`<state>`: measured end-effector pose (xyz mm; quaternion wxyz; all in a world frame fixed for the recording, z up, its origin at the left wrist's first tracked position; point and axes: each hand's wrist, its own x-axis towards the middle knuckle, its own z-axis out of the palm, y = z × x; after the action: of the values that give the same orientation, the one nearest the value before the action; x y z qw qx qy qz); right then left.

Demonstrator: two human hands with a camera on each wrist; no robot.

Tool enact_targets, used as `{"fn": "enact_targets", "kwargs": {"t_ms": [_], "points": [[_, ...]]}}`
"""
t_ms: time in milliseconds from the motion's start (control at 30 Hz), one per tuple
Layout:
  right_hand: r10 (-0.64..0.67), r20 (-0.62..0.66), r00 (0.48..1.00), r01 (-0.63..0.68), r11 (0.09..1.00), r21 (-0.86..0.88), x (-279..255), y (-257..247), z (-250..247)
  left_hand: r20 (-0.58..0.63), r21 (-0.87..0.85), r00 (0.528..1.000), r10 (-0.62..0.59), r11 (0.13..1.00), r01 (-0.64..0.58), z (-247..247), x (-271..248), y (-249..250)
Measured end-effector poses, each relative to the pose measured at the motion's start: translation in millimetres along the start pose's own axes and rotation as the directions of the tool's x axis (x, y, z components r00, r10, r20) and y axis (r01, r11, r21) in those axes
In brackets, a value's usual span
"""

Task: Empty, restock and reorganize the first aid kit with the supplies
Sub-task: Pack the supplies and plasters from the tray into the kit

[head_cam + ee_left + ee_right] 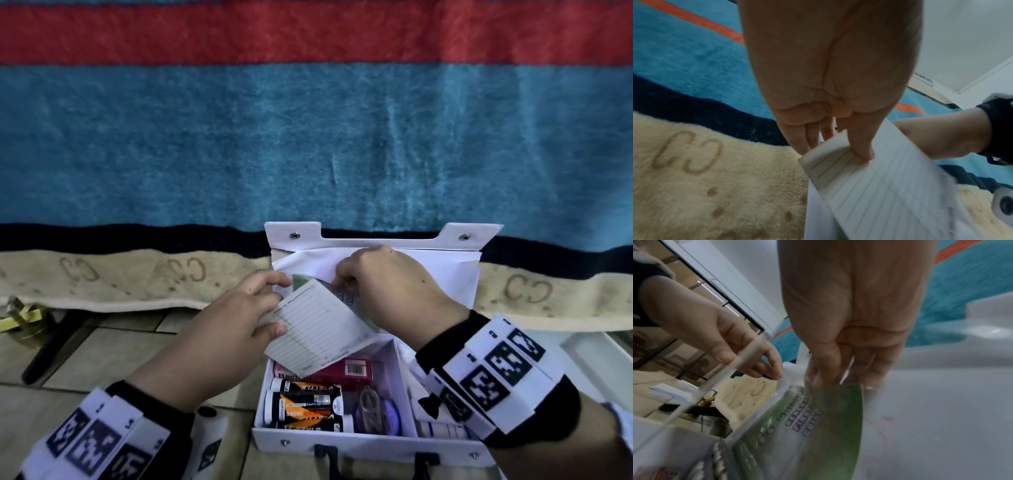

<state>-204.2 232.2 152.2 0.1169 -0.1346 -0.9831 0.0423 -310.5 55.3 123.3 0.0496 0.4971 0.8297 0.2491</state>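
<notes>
From the head camera, the white box-shaped first aid kit [373, 442] sits open on the tiled floor, its lid propped against a striped blanket [308, 144] at the far side. The left hand [236, 329] pinches a pale lined paper card [320, 334] by its left edge, thumb on the near face and fingers behind, holding it above the kit. The right hand [383, 291] reaches into the lid pocket, fingers curled on a green leaflet in a clear sleeve [301, 282]. Orange-and-black tubes [308, 404] and a maroon carton [349, 371] lie in the tray.

The left wrist view shows the thumb pressed flat on the card's corner [863, 155]. The card looks light and only slightly stiff, likely to bend if squeezed hard, so an edge pinch suits it.

In the right wrist view the fingertips [818, 379] nip the top edge of the sleeved leaflet (the plastic is probably slick, and floppy too). Taking it at the top edge and drawing it straight out of the pocket seems safest. Both wrists are angled down, palms facing away.
</notes>
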Motion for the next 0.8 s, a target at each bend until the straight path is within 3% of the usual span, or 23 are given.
{"fn": "enact_targets", "kwargs": {"t_ms": [100,200,233,300,367,433,533,633,733,800], "points": [[-0.02,-0.091,0.996,0.023,0.999,0.031,-4.0,5.5,-5.5,-0.05,-0.105,0.997,-0.056,0.993,0.05,2.2,0.8,3.4],[0.24,-0.271,0.932,-0.146,0.934,0.325,-20.0,9.5,-23.9,-0.092,-0.203,0.988,-0.127,0.973,0.106,5.2,1.1,11.3],[0.35,-0.26,0.9,-0.222,0.882,0.416,-27.2,10.6,-29.8,-0.109,-0.229,0.983,-0.147,0.966,0.12,5.7,1.0,14.5],[0.459,-0.081,0.885,-0.356,0.777,0.519,-42.5,13.2,-37.5,-0.129,-0.276,0.974,-0.185,0.95,0.144,6.1,2.5,20.4],[0.454,0.178,0.873,-0.475,0.709,0.522,-52.4,12.7,-38.3,-0.144,-0.341,0.964,-0.224,0.925,0.165,5.9,4.1,25.7],[0.402,0.326,0.855,-0.518,0.639,0.569,-54.3,12.2,-30.0,-0.153,-0.408,0.95,-0.272,0.893,0.19,4.9,4.7,32.0],[0.362,0.334,0.87,-0.48,0.472,0.74,-50.9,11.0,-9.0,-0.146,-0.476,0.936,-0.321,0.852,0.218,3.7,5.0,39.0],[0.304,0.281,0.91,-0.363,0.264,0.893,-47.4,5.9,5.8,-0.141,-0.452,0.944,-0.299,0.868,0.207,3.5,4.0,40.5],[0.324,0.131,0.937,-0.211,0.224,0.952,-43.0,6.1,6.7,-0.117,-0.358,0.968,-0.22,0.919,0.165,4.2,2.3,38.2],[0.402,-0.01,0.916,-0.078,0.202,0.976,-38.1,15.4,0.6,-0.12,-0.182,0.982,-0.148,0.975,0.124,8.5,0.8,32.1]]}}
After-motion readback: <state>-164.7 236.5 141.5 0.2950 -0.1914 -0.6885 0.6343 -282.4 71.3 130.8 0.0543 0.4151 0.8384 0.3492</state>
